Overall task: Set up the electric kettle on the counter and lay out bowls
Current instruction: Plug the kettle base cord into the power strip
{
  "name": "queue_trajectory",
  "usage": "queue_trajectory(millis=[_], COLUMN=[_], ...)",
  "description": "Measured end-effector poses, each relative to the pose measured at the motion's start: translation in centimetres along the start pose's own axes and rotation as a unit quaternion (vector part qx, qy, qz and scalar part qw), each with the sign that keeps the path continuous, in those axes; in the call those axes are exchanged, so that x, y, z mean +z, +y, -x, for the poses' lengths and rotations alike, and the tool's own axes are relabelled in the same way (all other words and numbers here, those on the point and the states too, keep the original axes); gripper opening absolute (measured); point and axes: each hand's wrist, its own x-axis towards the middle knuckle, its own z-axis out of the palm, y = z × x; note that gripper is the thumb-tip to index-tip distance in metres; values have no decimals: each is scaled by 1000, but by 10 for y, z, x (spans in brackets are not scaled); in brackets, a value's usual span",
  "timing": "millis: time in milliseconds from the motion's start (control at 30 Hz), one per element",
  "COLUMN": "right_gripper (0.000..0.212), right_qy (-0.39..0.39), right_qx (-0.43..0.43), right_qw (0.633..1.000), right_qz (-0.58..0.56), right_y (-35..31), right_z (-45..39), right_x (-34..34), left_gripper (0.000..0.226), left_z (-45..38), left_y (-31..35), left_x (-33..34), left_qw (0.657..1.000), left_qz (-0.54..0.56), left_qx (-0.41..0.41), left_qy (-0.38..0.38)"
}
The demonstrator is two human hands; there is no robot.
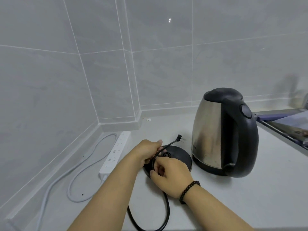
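Observation:
A steel kettle [221,132] with a black lid and handle stands upright on the white counter [233,197], off its base. The round black base [178,156] lies just left of it. My left hand [146,151] rests on the base's left edge and grips the black power cord [164,214]. My right hand [170,175] pinches the same cord at the base's near edge. The cord's plug [179,138] sticks up beyond my left hand, unplugged. The rest of the cord loops toward the counter's front. No bowls are in view.
A white power strip [115,151] lies left of the base, its white cable [75,172] looping toward the tiled wall corner. At the far right is a metal sink or drainer edge [283,129]. A dark bead bracelet sits on my right wrist.

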Motion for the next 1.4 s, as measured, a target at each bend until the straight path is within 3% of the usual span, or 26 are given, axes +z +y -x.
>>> queue_trajectory(millis=[300, 467, 600, 733, 1033, 1400], right_gripper=[20, 29, 24, 12, 18, 21], right_qy=[-13, -7, 76, 125, 151, 117], right_qx=[-26, 8, 63, 125, 196, 224], right_qw=[999, 990, 937, 876, 778, 633], right_qz=[-30, -144, -334, -448, -577, -732], right_y=[0, -2, -3, -5, -4, -9], right_z=[3, 5, 2, -3, -8, -22], right_x=[-1, -4, -8, -16, -25, -26], left_gripper=[31, 30, 30, 29, 21, 28], left_z=[24, 41, 48, 52, 53, 63], left_y=[-6, -21, -45, -61, -67, -65], left_x=[-1, -10, -12, -4, 7, 1], left_qw=[970, 941, 936, 944, 943, 940], left_qz=[228, 299, 308, 270, 101, 14], left_qx=[85, 154, 159, 161, 271, 266], left_qy=[7, 32, 65, 104, 165, 211])
